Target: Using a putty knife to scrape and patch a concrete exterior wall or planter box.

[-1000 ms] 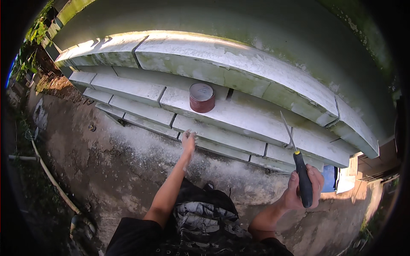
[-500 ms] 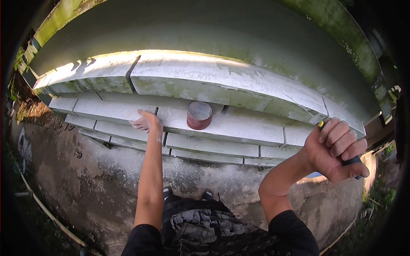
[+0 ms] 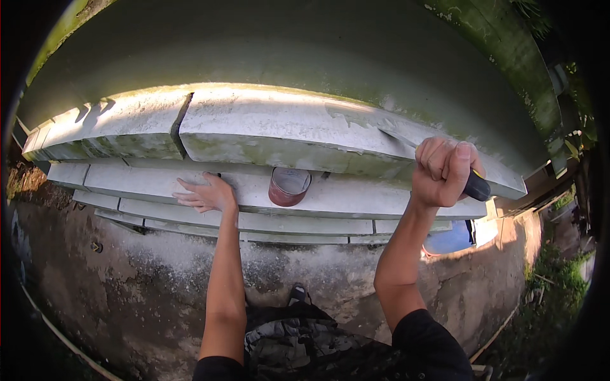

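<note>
My right hand (image 3: 441, 170) is closed around a putty knife (image 3: 476, 186) with a black and yellow handle. Its thin metal blade points to the left, over the whitish top face of the uppermost concrete slab (image 3: 267, 117); whether it touches, I cannot tell. My left hand (image 3: 208, 193) is open, fingers spread, over the slab (image 3: 143, 180) one level below, seemingly resting on it. White dust coats its fingers. Just right of this hand stands a reddish-brown tin (image 3: 286, 195), upright, with whitish residue inside.
More pale slabs (image 3: 295, 222) are stacked below in steps, with dark gaps between pieces. Behind the top slab rises a grey-green wall (image 3: 267, 44). A blue container (image 3: 448, 241) is at the right, under my forearm. White dust is scattered over the concrete floor (image 3: 171, 273).
My right hand has moved left and up with the putty knife, bringing its blade over the top slab. The left hand's fingers are spread wider. The whole view has shifted slightly.
</note>
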Demonstrator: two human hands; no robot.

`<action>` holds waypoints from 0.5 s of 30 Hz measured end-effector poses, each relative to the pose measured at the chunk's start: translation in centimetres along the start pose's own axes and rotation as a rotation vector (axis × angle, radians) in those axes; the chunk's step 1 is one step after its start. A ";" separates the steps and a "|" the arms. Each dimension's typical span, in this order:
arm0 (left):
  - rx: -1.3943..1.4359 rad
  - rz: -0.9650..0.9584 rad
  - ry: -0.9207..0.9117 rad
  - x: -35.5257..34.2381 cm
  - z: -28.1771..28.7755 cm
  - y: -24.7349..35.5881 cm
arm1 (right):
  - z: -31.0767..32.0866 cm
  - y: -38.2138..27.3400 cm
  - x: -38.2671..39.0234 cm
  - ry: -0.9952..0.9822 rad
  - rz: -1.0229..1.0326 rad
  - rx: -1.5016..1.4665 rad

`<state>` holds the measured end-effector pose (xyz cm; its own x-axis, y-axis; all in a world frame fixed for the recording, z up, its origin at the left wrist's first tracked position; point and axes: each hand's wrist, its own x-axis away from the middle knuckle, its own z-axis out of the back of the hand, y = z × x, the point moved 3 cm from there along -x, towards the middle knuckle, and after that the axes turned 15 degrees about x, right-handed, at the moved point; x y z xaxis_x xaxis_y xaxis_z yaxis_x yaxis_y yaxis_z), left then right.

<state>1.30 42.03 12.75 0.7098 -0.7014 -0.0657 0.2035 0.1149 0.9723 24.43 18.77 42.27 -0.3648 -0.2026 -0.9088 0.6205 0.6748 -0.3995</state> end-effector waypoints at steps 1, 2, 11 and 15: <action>-0.013 0.001 -0.004 -0.2 0.1 0.0 | 0.2 0.0 0.1 0.004 0.001 -0.001; -0.011 -0.004 -0.004 0.0 0.3 -0.2 | 0.3 -0.7 0.1 -0.078 0.055 -0.091; -0.062 -0.296 0.043 0.4 0.5 1.1 | 1.9 -1.4 -0.9 -0.129 0.126 -0.153; -0.150 -0.207 -0.022 0.9 0.3 1.4 | 1.2 -1.4 -0.7 -0.165 0.136 -0.112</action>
<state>2.03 41.33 14.07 0.6283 -0.7355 -0.2537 0.4418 0.0689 0.8944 24.68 17.10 43.29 -0.1595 -0.2114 -0.9643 0.5721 0.7763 -0.2648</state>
